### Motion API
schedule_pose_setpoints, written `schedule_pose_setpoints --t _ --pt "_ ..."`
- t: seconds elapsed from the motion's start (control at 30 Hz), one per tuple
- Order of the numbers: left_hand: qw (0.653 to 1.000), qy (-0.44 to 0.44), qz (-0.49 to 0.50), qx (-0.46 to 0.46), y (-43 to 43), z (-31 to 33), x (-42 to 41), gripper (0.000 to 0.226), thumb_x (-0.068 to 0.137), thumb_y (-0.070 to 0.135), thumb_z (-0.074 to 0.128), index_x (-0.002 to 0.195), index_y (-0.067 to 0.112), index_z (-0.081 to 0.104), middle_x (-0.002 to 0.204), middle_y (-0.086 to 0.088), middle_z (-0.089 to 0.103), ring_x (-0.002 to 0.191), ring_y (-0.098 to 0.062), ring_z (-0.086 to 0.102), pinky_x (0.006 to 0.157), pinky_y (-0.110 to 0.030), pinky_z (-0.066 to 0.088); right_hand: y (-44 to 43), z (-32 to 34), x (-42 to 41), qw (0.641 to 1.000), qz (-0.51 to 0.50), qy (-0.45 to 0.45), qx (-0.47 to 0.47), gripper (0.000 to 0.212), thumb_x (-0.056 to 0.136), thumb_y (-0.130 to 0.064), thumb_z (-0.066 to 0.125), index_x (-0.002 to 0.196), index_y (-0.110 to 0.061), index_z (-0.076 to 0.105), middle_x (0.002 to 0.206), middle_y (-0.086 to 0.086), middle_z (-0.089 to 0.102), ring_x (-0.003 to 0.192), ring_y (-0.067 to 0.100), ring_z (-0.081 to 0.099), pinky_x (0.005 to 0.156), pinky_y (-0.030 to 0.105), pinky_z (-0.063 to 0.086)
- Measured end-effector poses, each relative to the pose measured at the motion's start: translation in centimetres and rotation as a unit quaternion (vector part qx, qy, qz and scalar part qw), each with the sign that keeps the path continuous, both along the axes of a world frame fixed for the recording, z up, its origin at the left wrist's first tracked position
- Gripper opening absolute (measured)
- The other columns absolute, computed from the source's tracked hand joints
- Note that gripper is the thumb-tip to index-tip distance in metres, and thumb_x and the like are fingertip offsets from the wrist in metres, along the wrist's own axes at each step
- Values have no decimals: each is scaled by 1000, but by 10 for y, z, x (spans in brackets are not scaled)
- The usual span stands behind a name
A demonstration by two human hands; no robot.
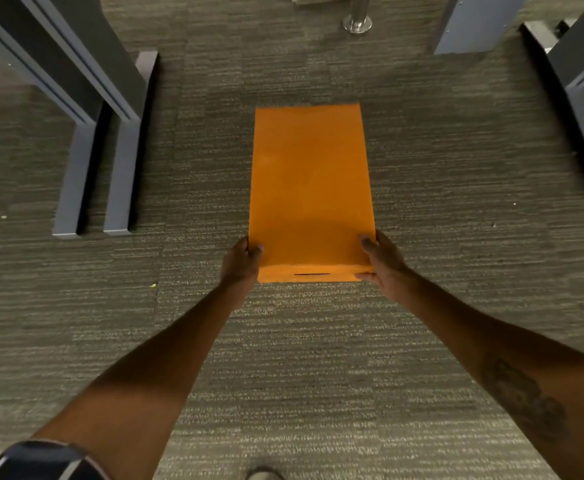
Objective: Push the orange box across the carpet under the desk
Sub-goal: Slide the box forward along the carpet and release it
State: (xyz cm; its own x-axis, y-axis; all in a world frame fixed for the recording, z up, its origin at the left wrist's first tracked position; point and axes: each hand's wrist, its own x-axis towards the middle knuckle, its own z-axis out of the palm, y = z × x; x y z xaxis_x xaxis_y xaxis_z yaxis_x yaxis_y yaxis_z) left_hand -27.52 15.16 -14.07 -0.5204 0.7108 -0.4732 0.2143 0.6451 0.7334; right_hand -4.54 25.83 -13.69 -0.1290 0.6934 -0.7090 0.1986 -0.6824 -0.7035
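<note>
the person should push evenly through both palms, low and straight, so the orange box [311,188] slides along the carpet [439,168] between the grey desk legs [120,168] without skewing. the left hand [240,265] and right hand [384,266] each clasp a near corner, fingers curled over the edges. the box is long, flat, plain orange, with a dark slit on its near face.

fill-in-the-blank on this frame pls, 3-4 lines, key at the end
1. The box is coloured ____.
2. It lies on grey ____.
3. The left hand and right hand grip the box's ____ corners.
4. The shiny metal post stands ____ the box.

Missing words: orange; carpet; near; beyond
</note>
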Motion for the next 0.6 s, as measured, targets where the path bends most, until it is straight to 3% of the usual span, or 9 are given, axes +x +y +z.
schedule_pose_setpoints --t 0.13,0.33,0.6 --pt "1000 18 -9 -13 3 2 -1 31 102 30 46 123 13 61 108 -6 65 89 -22 59 67 -30 45 1 3 -1 1000 3 -7 6 46 103 -30 45 148 -25 37 155 11 36 139 41 37 104 63 40" --pt "1000 11 -1 -13 5 0 -4 32 101 30 49 124 12 62 118 -12 68 104 -31 65 93 -50 54 4 -1 -4 1000 6 -9 18 48 101 -33 48 148 -27 37 156 9 35 139 39 38 103 62 42" --pt "999 36 -18 -29 5 2 -5 34 99 31 52 122 8 63 117 -15 69 106 -35 65 91 -49 54 4 -3 -7 997 40 -43 47 47 103 -36 44 147 -24 35 153 8 36 136 37 39 100 60 45"
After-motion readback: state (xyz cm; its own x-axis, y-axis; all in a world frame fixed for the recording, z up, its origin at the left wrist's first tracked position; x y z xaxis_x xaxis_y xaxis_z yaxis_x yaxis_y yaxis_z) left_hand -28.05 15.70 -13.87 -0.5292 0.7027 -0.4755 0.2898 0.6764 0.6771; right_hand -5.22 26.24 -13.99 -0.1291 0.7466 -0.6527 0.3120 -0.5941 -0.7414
